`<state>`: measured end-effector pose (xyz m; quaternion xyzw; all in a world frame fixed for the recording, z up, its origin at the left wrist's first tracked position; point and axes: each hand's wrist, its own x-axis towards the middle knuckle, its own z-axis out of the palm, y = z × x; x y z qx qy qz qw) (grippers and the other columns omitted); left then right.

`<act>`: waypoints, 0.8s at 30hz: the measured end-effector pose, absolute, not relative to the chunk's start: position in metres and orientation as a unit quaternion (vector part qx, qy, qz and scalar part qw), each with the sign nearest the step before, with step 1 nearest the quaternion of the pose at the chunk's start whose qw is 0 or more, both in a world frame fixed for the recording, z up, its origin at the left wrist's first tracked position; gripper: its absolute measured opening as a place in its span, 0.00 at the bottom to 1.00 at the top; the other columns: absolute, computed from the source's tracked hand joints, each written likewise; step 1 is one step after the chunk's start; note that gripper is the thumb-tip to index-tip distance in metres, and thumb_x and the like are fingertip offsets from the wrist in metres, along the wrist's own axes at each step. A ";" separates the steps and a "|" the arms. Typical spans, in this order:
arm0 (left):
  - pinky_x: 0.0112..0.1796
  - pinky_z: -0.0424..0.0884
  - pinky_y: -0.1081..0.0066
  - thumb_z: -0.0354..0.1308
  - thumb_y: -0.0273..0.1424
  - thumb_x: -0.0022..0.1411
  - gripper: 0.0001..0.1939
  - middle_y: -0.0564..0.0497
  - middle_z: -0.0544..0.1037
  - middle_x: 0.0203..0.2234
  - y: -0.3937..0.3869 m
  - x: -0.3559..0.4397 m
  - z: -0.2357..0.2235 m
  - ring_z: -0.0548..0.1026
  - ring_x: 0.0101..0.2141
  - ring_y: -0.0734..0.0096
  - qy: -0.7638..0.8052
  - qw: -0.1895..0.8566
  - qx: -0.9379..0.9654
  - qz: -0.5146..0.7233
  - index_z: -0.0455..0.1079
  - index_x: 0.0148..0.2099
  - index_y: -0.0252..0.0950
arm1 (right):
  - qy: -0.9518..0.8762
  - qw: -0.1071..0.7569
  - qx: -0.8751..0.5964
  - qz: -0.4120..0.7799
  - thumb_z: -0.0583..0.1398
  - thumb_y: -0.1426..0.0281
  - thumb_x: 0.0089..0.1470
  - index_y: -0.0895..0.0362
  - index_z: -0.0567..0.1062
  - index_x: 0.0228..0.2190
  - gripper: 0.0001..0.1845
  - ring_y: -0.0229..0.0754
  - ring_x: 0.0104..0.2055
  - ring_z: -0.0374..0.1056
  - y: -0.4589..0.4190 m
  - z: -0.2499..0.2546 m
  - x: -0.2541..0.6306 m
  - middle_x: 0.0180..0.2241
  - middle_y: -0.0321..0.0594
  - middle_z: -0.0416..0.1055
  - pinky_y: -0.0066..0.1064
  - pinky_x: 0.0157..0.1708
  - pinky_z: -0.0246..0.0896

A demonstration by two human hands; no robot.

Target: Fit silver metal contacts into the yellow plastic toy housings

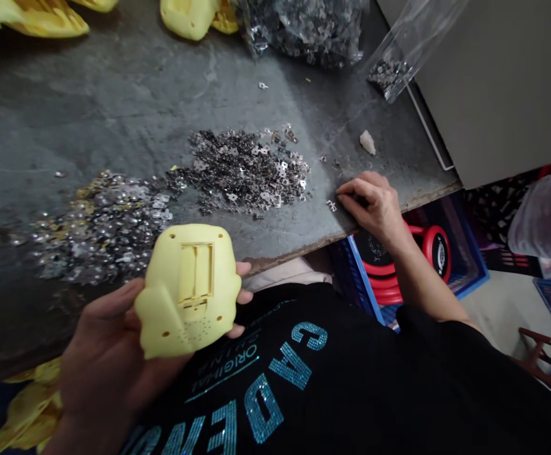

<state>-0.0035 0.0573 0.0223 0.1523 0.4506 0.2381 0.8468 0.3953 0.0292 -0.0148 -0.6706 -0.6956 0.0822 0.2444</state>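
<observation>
The left hand (100, 357) cradles a yellow plastic casing (187, 294) palm-up, its back facing upward with an open rectangular battery compartment (196, 273). The left fingers (243, 270) wrap around the casing's far side and show at its edge, closed on it with the thumb (114, 298) along the near side. Just beyond those fingertips, a loose spread of silvery metal pieces (100, 230) lies on the dark, worn tabletop (90, 107). The right hand (373, 205) rests at the tabletop's edge, its fingers (354, 189) half curled with the tips down on the surface. Whether they pinch anything cannot be told. A small metal clip (331, 205) lies just beside those fingertips, and a darker heap of metal pieces (242, 170) sits nearby on the side toward the left hand.
</observation>
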 end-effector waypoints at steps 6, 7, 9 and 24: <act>0.43 0.88 0.34 0.56 0.39 0.74 0.34 0.30 0.83 0.63 0.057 -0.007 0.022 0.85 0.55 0.22 0.444 0.850 0.152 0.238 0.69 0.79 0.42 | -0.688 0.273 -0.666 0.093 0.63 0.64 0.70 0.50 0.83 0.41 0.07 0.49 0.43 0.74 0.026 -0.014 0.400 0.39 0.41 0.80 0.43 0.50 0.64; 0.44 0.88 0.34 0.57 0.38 0.74 0.34 0.31 0.83 0.63 0.057 -0.006 0.022 0.85 0.56 0.23 0.443 0.852 0.149 0.236 0.68 0.79 0.43 | -0.694 0.275 -0.658 0.101 0.64 0.63 0.70 0.50 0.83 0.42 0.07 0.49 0.43 0.74 0.026 -0.014 0.397 0.39 0.40 0.80 0.43 0.49 0.64; 0.45 0.87 0.34 0.59 0.39 0.73 0.38 0.30 0.82 0.64 0.057 -0.004 0.021 0.85 0.56 0.23 0.438 0.855 0.145 0.237 0.64 0.81 0.44 | -0.703 0.262 -0.653 0.103 0.67 0.59 0.69 0.50 0.82 0.41 0.08 0.50 0.43 0.73 0.026 -0.014 0.389 0.38 0.40 0.79 0.43 0.49 0.63; 0.47 0.87 0.36 0.68 0.44 0.66 0.42 0.25 0.80 0.65 0.048 -0.008 0.010 0.87 0.52 0.21 0.436 0.853 0.116 0.263 0.69 0.78 0.33 | -0.714 0.274 -0.637 0.094 0.66 0.62 0.70 0.49 0.86 0.44 0.08 0.53 0.49 0.76 0.026 -0.018 0.387 0.42 0.42 0.82 0.48 0.53 0.65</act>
